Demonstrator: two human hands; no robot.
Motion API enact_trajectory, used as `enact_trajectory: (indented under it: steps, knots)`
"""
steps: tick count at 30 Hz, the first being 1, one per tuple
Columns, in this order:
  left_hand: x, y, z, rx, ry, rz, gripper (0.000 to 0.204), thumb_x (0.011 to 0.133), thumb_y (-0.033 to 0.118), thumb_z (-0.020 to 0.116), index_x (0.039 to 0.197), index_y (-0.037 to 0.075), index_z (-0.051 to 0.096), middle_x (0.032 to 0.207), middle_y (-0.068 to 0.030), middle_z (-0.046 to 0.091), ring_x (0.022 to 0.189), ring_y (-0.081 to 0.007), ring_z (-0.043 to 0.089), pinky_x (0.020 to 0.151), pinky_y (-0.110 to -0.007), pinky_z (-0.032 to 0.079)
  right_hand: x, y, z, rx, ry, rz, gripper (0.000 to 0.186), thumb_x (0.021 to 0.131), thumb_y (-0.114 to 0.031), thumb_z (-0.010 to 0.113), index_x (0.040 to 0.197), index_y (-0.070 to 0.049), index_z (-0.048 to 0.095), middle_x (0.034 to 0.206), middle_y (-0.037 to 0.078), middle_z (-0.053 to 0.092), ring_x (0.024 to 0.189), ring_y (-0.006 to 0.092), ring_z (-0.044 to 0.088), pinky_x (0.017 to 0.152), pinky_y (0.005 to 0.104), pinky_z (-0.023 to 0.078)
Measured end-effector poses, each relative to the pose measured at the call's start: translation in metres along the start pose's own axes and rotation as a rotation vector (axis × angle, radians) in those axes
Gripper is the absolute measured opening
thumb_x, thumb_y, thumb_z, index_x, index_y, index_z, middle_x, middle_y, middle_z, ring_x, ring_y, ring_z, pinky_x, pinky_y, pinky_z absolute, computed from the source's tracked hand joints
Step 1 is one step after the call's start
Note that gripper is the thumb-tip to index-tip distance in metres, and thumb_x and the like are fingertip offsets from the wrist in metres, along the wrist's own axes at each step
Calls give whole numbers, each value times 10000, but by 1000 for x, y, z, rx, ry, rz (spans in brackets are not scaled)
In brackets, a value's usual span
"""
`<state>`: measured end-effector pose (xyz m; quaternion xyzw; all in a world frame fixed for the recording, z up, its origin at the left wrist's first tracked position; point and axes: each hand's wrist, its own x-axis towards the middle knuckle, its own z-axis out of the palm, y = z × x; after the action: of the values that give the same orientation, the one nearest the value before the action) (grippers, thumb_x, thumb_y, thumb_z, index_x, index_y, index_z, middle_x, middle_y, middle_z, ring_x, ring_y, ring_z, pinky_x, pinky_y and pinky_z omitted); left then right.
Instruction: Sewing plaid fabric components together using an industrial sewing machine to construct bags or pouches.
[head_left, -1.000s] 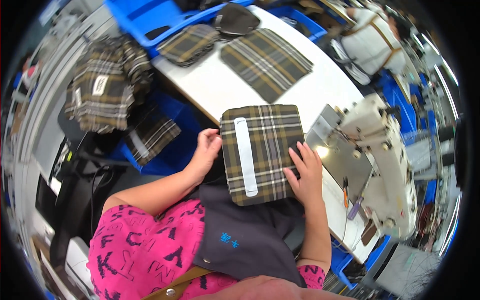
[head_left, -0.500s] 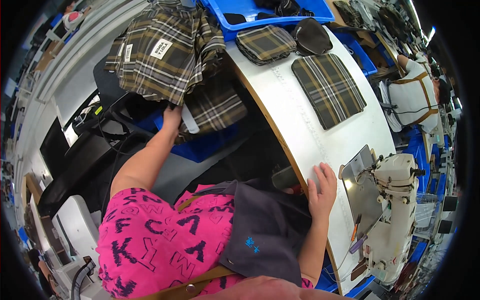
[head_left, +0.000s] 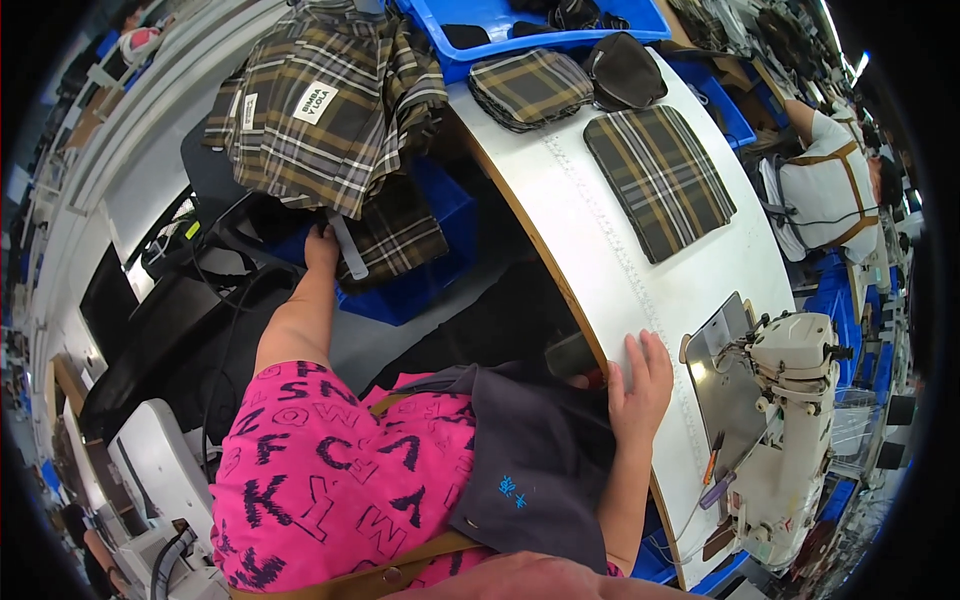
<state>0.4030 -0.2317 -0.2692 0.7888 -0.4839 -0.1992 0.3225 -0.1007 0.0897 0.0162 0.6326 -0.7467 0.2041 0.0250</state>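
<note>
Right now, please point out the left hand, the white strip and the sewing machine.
Left hand (head_left: pixel 321 249), head view: middle of hand.
White strip (head_left: pixel 347 246), head view: its middle.
Sewing machine (head_left: pixel 803 430), head view: white body.

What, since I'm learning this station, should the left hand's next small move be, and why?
Probably ease the left hand away from the plaid piece: it is at that piece's edge, beside the pale strip, and the piece lies over the blue bin.

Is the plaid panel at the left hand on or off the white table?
Off: the panel, at the left hand, shows against a blue bin, a gap away from the table.
</note>
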Motion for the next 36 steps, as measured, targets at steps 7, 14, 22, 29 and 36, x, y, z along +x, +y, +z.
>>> enact_trajectory:
  steps: [7, 14, 22, 29, 36]
  knots:
    - [-38, 67, -20, 401, 291, -43, 514, 918, 369, 669, 1331, 77, 574, 1177, -226, 684, 1077, -443, 634, 942, -510, 504, -2, 1, -3, 14, 23, 8, 424, 866, -146, 730, 1278, -62, 670, 1390, 152, 594, 1318, 370, 529, 1110, 466, 399]
    - [-133, 266, -1, -462, -193, 832, 178, 924, 174, 714, 1060, 71, 663, 922, -88, 646, 832, -247, 647, 757, -337, 520, 0, 2, -1, 22, 62, -42, 429, 845, -181, 767, 1241, -52, 665, 1349, 164, 591, 1278, 379, 541, 1058, 483, 434]
    - [-223, 486, 47, -284, -532, 1602, 333, 867, 318, 761, 1129, 115, 727, 1127, -62, 720, 1050, -271, 664, 858, -384, 549, 0, 4, -2, 91, 125, -19, 412, 823, -197, 781, 1192, -39, 688, 1304, 151, 623, 1254, 369, 561, 1040, 475, 449]
    - [-251, 531, 80, 189, -748, 1764, 145, 843, 211, 723, 937, 101, 730, 975, -46, 694, 961, -267, 661, 807, -399, 545, 0, 7, -6, 180, 188, 3, 354, 826, -163, 774, 1140, -21, 691, 1236, 128, 661, 1218, 333, 594, 1023, 452, 473]
    - [-246, 528, 89, 6, -803, 1514, 158, 850, 180, 687, 919, 46, 733, 909, -79, 720, 855, -258, 688, 777, -358, 543, -4, 11, -5, 188, 204, 19, 342, 845, -170, 759, 1145, -23, 685, 1254, 118, 652, 1238, 313, 579, 1046, 434, 457]
